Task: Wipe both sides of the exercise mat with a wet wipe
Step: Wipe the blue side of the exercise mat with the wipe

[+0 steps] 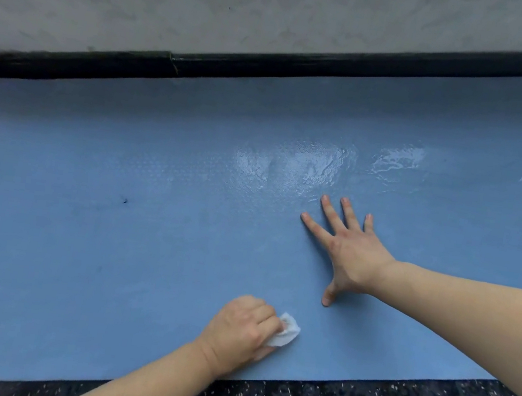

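A: Two hands are on the blue mat (pixel 110 260). The left hand (pixel 239 330) clutches the wet wipe (pixel 285 335) near the mat's front edge.

B: And the right hand (pixel 351 252)?

A: It lies flat with spread fingers, just beyond. The mat runs long from left to right, so the dry part is at the left, nearer the wiping hand.

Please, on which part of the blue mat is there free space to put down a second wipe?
The blue exercise mat is bare left of the left hand, which grips the white wet wipe; only a small dark speck lies there. The right hand presses flat at centre-right, with a wet shiny patch beyond it.
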Action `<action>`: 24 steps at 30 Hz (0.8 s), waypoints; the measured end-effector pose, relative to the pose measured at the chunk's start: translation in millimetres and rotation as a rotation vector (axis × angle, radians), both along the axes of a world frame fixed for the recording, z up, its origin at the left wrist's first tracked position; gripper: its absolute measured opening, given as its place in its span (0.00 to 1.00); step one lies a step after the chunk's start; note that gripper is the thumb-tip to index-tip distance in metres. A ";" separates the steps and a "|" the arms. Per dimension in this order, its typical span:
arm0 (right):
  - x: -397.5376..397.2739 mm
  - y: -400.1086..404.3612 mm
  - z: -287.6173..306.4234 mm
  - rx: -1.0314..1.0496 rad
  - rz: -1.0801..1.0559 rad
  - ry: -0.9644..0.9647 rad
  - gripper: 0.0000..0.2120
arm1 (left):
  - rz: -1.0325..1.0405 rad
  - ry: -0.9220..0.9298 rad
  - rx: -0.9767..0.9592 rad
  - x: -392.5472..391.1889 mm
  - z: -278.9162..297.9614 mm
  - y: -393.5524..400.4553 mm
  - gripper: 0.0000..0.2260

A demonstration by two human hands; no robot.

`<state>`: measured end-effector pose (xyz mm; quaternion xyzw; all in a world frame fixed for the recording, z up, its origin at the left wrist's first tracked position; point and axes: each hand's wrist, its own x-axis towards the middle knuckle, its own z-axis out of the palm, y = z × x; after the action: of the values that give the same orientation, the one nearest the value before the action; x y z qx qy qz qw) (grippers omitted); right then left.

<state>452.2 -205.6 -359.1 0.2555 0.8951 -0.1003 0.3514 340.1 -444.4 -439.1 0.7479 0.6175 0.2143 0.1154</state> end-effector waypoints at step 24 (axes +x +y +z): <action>64.7 -2.0 -6.3 0.009 -0.016 -0.033 0.78 | -0.531 0.036 -0.025 33.8 2.1 35.1 0.05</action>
<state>516.9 -207.6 -365.4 0.2660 0.8874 -0.0950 0.3643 374.0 -409.3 -437.0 0.8860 0.4042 0.1555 0.1658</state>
